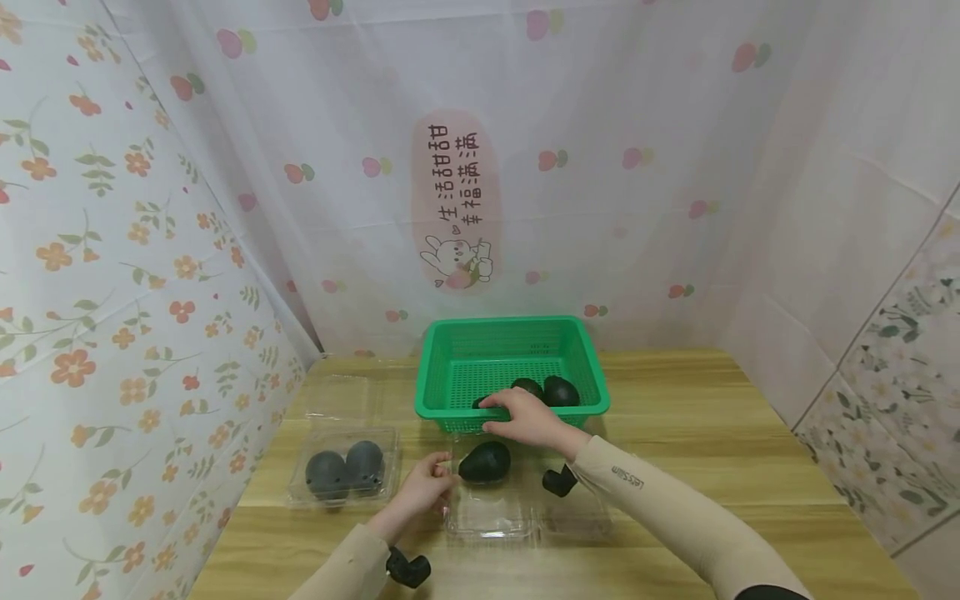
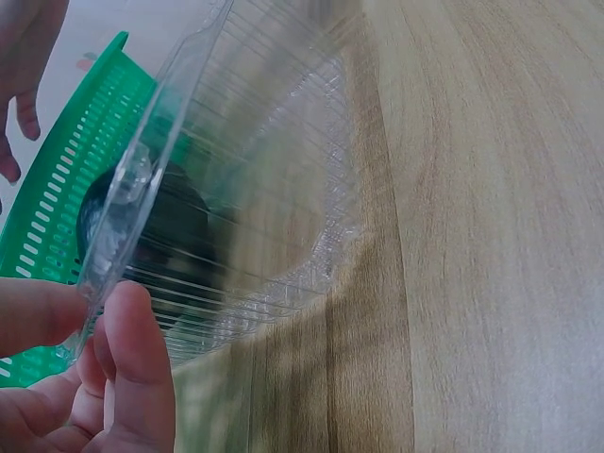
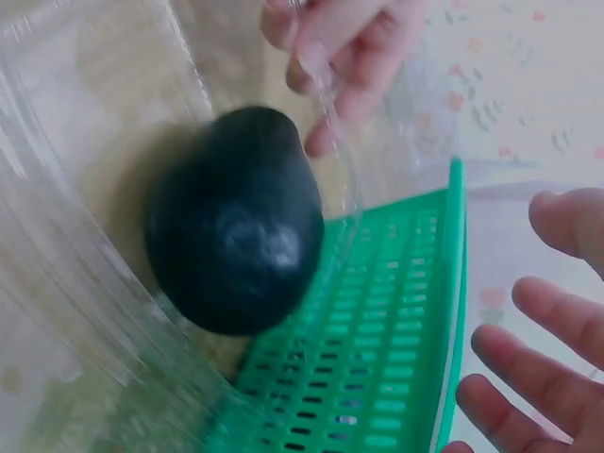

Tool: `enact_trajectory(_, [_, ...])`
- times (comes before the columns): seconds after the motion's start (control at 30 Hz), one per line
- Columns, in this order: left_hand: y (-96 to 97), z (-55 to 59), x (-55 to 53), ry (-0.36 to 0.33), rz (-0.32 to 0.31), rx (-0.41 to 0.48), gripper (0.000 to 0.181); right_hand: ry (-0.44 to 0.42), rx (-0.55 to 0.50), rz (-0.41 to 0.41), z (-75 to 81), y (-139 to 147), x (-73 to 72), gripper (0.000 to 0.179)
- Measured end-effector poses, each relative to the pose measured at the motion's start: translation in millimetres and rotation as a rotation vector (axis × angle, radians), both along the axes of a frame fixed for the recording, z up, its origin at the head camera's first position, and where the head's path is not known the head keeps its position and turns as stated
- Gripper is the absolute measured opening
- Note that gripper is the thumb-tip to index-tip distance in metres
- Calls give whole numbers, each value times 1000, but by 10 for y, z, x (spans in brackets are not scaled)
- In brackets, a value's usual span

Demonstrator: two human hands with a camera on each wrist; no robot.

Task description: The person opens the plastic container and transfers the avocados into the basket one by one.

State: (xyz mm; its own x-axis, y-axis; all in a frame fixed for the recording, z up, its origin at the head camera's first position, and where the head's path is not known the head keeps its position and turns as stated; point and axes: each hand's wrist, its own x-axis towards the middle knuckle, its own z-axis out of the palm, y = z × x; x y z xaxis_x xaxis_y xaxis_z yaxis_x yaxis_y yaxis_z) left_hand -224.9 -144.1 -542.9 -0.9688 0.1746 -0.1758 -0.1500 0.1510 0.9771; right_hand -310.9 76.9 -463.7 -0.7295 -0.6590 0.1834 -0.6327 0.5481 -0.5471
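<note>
A clear plastic clamshell container (image 1: 491, 521) lies on the table, with one dark green avocado (image 1: 486, 462) in its far part. At its left side, my left hand (image 1: 427, 485) pinches the container's rim between thumb and fingers (image 2: 137, 349). My right hand (image 1: 528, 418) is over the front rim of the green basket (image 1: 442, 413), fingers spread and holding nothing in the right wrist view. Inside the basket, two avocados (image 1: 561, 392) sit toward the front right. Another dark thing shows partly behind the right fingertips.
To the left, a second clear container (image 1: 296, 496) holds two dark avocados (image 1: 364, 463); its raised transparent lid (image 1: 337, 398) is behind them. The first container's clear lid (image 1: 576, 523) extends right, under the right forearm. A printed curtain (image 1: 637, 233) hangs behind the table.
</note>
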Motion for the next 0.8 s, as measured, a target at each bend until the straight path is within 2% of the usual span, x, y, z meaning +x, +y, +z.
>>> enact_trajectory(0.17, [-8,-11,-5,-9,-5,0,51,5,53,58,-42,-12,119,37])
enact_trajectory(0.37, [-14,-4,-7,-11,-12,18,52,57,145,123,-139,-68,175,38])
enact_trajectory(0.8, [-2,34,22,-19,-6,18,52,53,286,132,-245,-199,269,49])
